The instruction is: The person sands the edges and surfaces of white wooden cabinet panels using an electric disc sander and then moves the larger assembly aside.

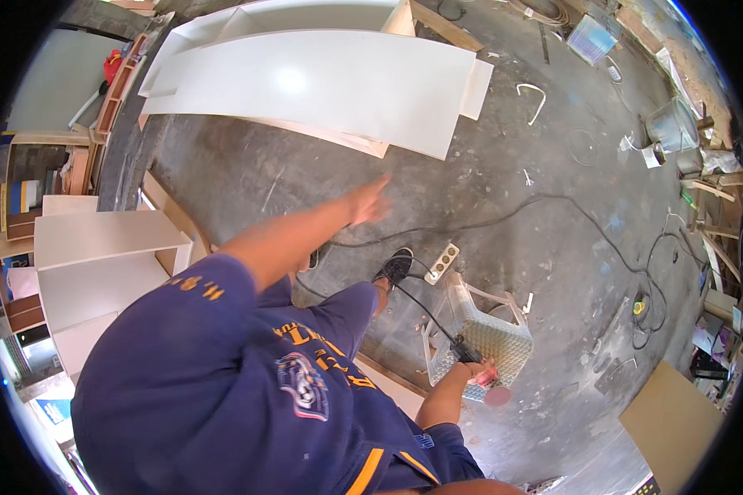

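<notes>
Premises: carpentry or furniture workshop. Evidence: bare, stained concrete floor point(504, 190) scattered with offcuts and dust; large white laminated boards point(322, 82) lying flat at the far side; unfinished white cabinet carcass point(99, 264) at the left, with open shelving; black power cable point(553, 206) snaking across the floor to a white extension socket strip point(442, 262); metal bucket point(673, 124) far right; timber strips point(718, 239) along the right edge; brown sheet board point(673, 425) near right; upturned plastic stool point(479, 330) near the middle.

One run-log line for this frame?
left hand: raised, empty | right hand: grips corded power tool | beside: overturned plastic stool
</notes>
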The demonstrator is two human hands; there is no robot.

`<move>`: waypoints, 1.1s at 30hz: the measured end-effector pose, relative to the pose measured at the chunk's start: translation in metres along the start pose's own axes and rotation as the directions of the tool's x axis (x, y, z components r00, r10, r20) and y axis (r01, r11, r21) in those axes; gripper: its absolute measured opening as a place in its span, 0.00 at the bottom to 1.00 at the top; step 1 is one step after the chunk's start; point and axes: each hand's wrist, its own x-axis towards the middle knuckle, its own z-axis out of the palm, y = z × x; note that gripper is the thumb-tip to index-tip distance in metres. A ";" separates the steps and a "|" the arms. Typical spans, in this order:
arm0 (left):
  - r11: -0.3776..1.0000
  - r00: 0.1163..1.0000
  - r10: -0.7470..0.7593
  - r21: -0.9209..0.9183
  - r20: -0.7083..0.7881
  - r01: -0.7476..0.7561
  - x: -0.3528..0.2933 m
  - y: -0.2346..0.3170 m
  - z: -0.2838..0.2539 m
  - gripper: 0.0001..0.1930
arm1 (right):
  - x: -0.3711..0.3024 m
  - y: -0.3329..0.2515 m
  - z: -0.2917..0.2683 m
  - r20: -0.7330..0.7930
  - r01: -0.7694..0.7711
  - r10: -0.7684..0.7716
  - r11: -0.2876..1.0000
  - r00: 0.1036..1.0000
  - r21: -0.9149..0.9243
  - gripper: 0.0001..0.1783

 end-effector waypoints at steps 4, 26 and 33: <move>0.900 0.987 0.134 -0.407 -0.090 -0.159 0.070 0.063 0.073 0.37 | 0.015 0.025 0.008 0.066 -0.062 0.047 0.963 0.997 0.262 0.12; 0.943 0.976 0.164 -0.313 0.140 -0.113 -0.023 0.065 -0.015 0.44 | -0.198 0.000 -0.062 0.701 -0.007 -0.240 0.944 0.672 0.330 0.17; 0.602 0.847 -0.043 0.691 0.530 -0.401 -0.166 -0.047 -0.166 0.47 | -0.325 -0.041 -0.053 0.938 0.308 -0.248 0.897 -0.242 0.316 0.27</move>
